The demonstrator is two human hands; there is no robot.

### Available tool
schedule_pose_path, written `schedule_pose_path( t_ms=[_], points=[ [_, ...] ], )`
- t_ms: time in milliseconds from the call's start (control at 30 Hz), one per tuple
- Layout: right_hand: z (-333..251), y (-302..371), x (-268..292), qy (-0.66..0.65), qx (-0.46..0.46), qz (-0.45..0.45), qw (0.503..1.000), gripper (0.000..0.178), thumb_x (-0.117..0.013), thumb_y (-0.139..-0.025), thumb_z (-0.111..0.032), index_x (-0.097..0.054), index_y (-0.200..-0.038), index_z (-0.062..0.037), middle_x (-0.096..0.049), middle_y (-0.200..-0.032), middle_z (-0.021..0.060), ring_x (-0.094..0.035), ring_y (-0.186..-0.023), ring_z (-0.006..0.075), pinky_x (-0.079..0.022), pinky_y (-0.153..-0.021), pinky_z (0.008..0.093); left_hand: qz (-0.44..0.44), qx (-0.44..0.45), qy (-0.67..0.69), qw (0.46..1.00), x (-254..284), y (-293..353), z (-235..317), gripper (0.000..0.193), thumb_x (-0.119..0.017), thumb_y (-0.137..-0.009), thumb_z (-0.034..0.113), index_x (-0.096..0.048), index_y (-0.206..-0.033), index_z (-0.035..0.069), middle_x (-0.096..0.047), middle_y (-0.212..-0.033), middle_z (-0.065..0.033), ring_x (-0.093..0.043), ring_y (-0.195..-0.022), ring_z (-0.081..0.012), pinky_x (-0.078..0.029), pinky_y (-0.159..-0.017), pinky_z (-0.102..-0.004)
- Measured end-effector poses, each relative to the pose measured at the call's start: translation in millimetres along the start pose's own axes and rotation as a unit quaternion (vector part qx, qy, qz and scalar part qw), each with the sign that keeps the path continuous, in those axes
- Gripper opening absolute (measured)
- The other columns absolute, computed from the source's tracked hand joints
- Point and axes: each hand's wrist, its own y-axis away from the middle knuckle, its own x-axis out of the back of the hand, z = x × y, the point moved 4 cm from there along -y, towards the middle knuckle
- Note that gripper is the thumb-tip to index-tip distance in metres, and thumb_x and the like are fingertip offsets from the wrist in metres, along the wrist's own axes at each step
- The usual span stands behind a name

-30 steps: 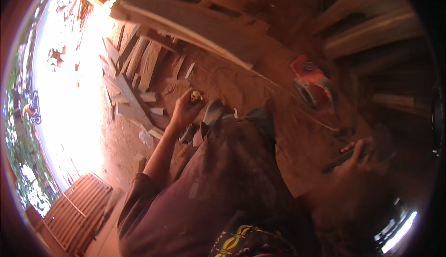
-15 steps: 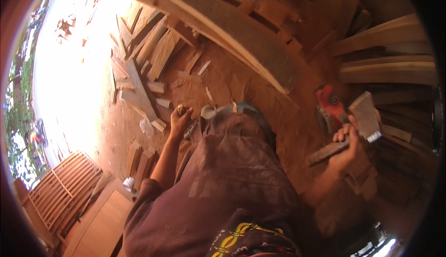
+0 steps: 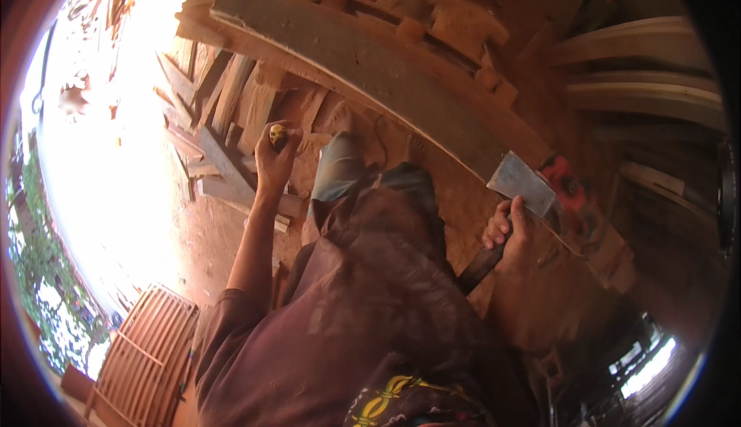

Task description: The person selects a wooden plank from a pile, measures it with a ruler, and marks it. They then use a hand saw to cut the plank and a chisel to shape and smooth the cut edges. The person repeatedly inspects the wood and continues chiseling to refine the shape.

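My left hand at 10 o'clock is closed around a small yellow object; my right hand at 3 o'clock grips a hatchet by its handle, grey blade raised.

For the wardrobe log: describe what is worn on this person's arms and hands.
Both hands are bare, no gloves: left hand, right hand. The forearms are uncovered too. A short dark maroon sleeve ends above the left elbow. No watch, ring or band is visible.

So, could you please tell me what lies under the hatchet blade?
The hatchet in the right hand overlaps the long curved plank and reddish dirt ground. Whatever sits directly beneath the blade is covered.
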Motion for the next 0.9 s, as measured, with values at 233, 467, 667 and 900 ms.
schedule_pose_path(
  t_ms=[233,467,667,900],
  points=[
    [4.4,-45.5,-187.1,0.103,-0.009,-0.095,0.990,0.034,-0.067,-0.108,-0.032,-0.062,-0.094,-0.0016,-0.045,-0.062,-0.0064,-0.041,-0.048,0.0046,-0.036,-0.043,0.0264,-0.095,-0.006,-0.008,0.995,43.2,-56.7,-34.8,0.024,-0.077,-0.100,0.016,-0.070,-0.118,0.001,-0.072,-0.099,-0.0016,-0.065,-0.083,-0.0083,-0.053,-0.076,-0.0249],
    [5.2,-53.8,-264.0,0.130,0.013,-0.141,0.981,0.028,-0.071,-0.104,-0.027,-0.063,-0.095,-0.0020,-0.049,-0.064,-0.0062,-0.045,-0.049,0.0035,-0.039,-0.045,0.0257,-0.105,0.014,-0.024,0.994,73.4,-73.9,-41.4,0.028,-0.080,-0.098,0.020,-0.070,-0.117,0.001,-0.072,-0.094,-0.0014,-0.065,-0.086,-0.0085,-0.053,-0.077,-0.0258],
    [16.1,-35.6,-181.4,-0.040,0.039,0.079,0.995,0.026,-0.071,-0.104,-0.024,-0.059,-0.089,-0.0062,-0.046,-0.064,-0.0061,-0.042,-0.048,0.0048,-0.035,-0.044,0.0267,-0.125,0.032,-0.031,0.991,80.7,-80.5,-62.0,0.033,-0.080,-0.099,0.027,-0.071,-0.119,0.003,-0.069,-0.091,0.0012,-0.063,-0.080,-0.0083,-0.052,-0.070,-0.0260],
    [5.0,-58.9,-259.0,0.067,0.106,-0.004,0.992,0.027,-0.075,-0.101,-0.019,-0.057,-0.083,-0.0098,-0.043,-0.060,-0.0061,-0.040,-0.047,0.0055,-0.034,-0.044,0.0271,-0.098,-0.005,-0.034,0.995,78.2,-133.5,-24.8,0.032,-0.079,-0.098,0.022,-0.071,-0.120,0.000,-0.070,-0.092,-0.0008,-0.061,-0.079,-0.0079,-0.052,-0.075,-0.0265]
  ],
)
